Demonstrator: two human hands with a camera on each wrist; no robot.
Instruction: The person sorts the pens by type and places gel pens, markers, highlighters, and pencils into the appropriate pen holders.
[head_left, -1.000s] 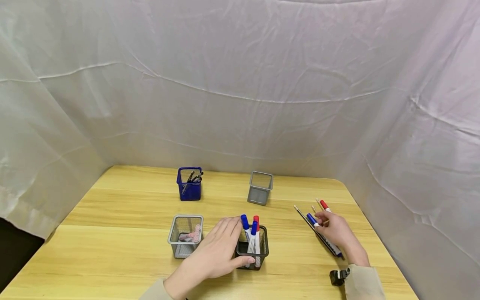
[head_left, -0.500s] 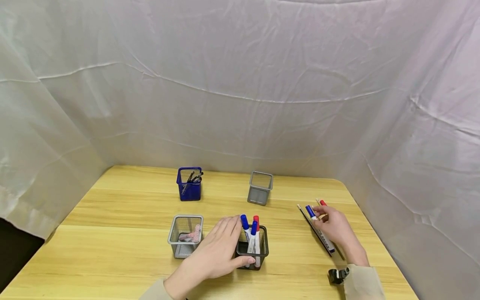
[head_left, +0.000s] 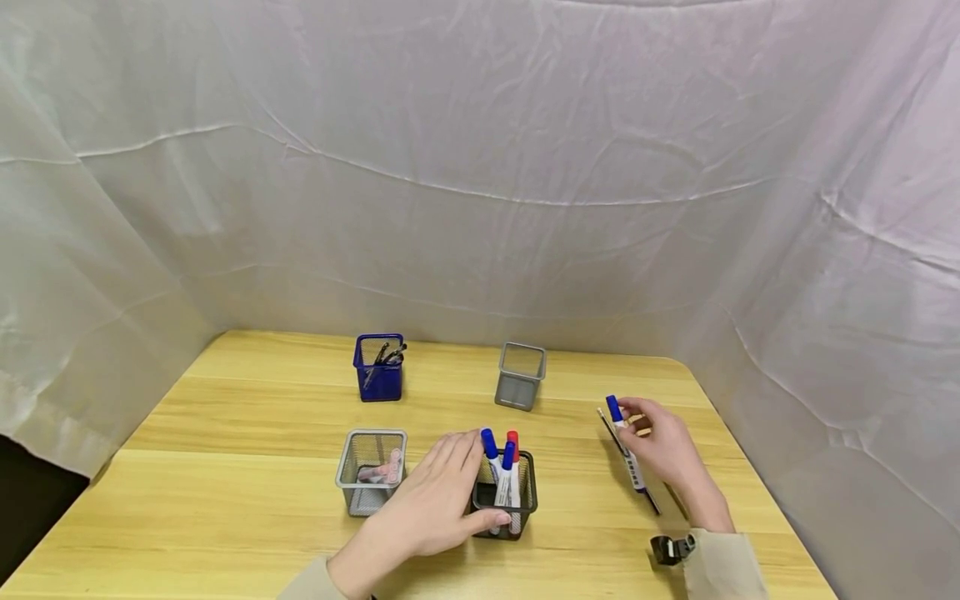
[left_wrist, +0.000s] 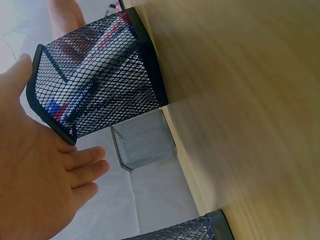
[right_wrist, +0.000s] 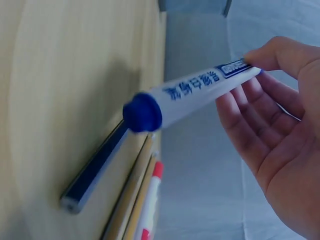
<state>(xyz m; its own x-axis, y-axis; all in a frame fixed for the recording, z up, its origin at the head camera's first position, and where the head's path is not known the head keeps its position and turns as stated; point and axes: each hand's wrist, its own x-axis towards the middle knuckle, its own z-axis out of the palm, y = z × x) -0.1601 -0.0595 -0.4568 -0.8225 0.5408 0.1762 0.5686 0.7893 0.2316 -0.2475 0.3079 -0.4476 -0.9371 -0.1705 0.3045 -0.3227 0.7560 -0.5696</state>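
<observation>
My right hand (head_left: 663,446) pinches a white whiteboard marker (right_wrist: 200,92) near one end, between thumb and fingers. The marker is raised off the table, its blue-capped end pointing down in the right wrist view. A dark pencil (right_wrist: 95,170) lies below it on the table. My left hand (head_left: 438,500) rests at the left side of a black mesh pen holder (left_wrist: 147,60), with fingers extended behind it and the thumb along its front rim. Two blue-ended markers (head_left: 488,442) and a red-ended marker (head_left: 513,442) stand tilted in that holder.
A silver mesh holder (head_left: 343,479) with pinkish items stands left of my left hand. At the back are a blue mesh holder (head_left: 382,387) with pens and a grey one (head_left: 517,392). Wooden pencils (right_wrist: 131,200) and a red-and-white marker (right_wrist: 150,205) lie beside the dark pencil.
My right hand has lifted the blue-ended marker up from among the pencils and shifted slightly left and away. My left hand and the holders have stayed put.
</observation>
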